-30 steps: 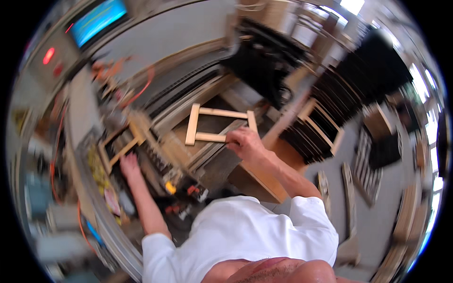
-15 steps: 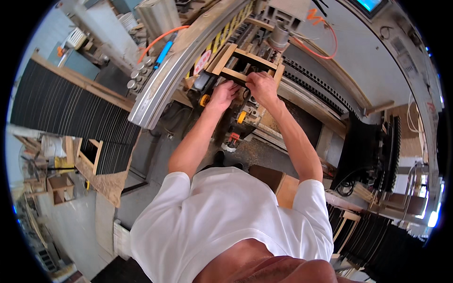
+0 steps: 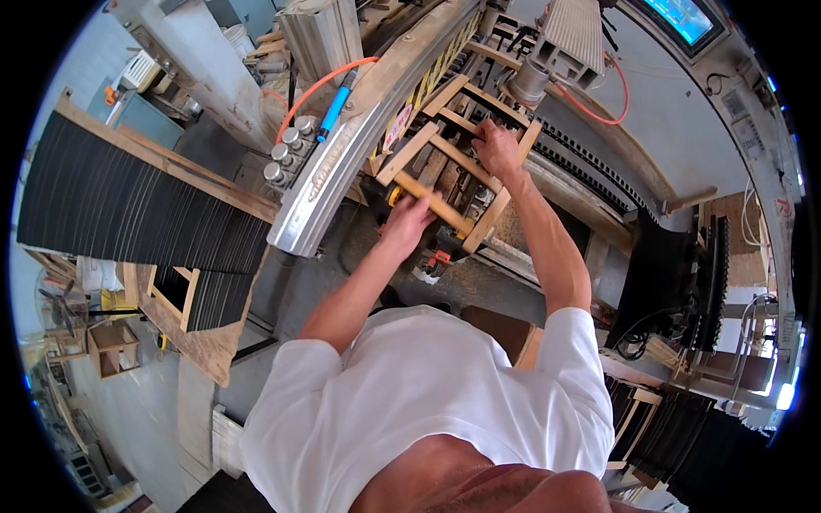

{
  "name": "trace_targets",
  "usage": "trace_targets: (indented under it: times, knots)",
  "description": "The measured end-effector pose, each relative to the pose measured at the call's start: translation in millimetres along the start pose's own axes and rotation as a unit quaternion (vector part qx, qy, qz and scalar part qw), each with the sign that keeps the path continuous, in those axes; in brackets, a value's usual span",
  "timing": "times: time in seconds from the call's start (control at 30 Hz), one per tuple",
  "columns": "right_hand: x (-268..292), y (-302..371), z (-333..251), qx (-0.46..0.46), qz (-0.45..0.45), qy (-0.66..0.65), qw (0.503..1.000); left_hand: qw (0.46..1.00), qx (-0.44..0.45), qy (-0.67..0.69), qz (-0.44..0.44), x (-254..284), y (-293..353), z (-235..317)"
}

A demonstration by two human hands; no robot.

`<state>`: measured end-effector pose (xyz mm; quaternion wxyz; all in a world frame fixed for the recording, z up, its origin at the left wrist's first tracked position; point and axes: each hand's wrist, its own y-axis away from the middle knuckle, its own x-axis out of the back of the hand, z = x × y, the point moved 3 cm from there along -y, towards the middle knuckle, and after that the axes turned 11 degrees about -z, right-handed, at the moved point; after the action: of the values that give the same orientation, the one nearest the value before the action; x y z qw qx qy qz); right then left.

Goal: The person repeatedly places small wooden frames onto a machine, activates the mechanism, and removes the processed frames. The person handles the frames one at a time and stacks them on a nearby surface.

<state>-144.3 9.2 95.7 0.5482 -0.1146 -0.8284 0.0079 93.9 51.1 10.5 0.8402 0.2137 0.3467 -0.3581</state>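
A light wooden frame (image 3: 407, 156) lies over the machine bed, its front rail toward my body. My left hand (image 3: 407, 229) is at that front rail, fingers curled on it and slightly blurred. Just beyond lies a second wooden frame (image 3: 446, 94), its inner edges dark. My right hand (image 3: 499, 150) is closed at the near rail of this far frame, fingertips bent down around it. What lies under those fingertips is hidden. Between the near frame's rails, metal machine parts show.
A metal beam (image 3: 329, 175) runs along the left, carrying a blue pen-like tool (image 3: 337, 109) and an orange hose (image 3: 318, 84). A cylindrical machine head (image 3: 528, 84) hangs beyond the right hand. Stacked black-edged frames (image 3: 111, 188) stand at left; a screen (image 3: 682, 19) is upper right.
A wooden frame now extends nearer my body, separate from the far one. My left hand has moved down with its front rail; my right hand stays at the far frame. The view has shifted slightly.
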Motion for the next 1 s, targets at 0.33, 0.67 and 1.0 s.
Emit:
trace_targets:
  times: [0.33,0.67,1.0]
  knots:
    - [-16.7,-68.8,15.9,-0.016,-0.036,0.114,0.993,0.997,0.070,-0.035,-0.012,29.7,140.3,14.9]
    - [-7.9,-125.1,16.0,0.016,-0.094,0.358,0.929,0.995,0.071,-0.030,0.058,53.7,169.0,33.9]
    - [-6.1,-183.7,43.6,0.001,-0.112,0.382,0.917,0.983,-0.003,-0.010,0.182,66.9,188.7,17.1]
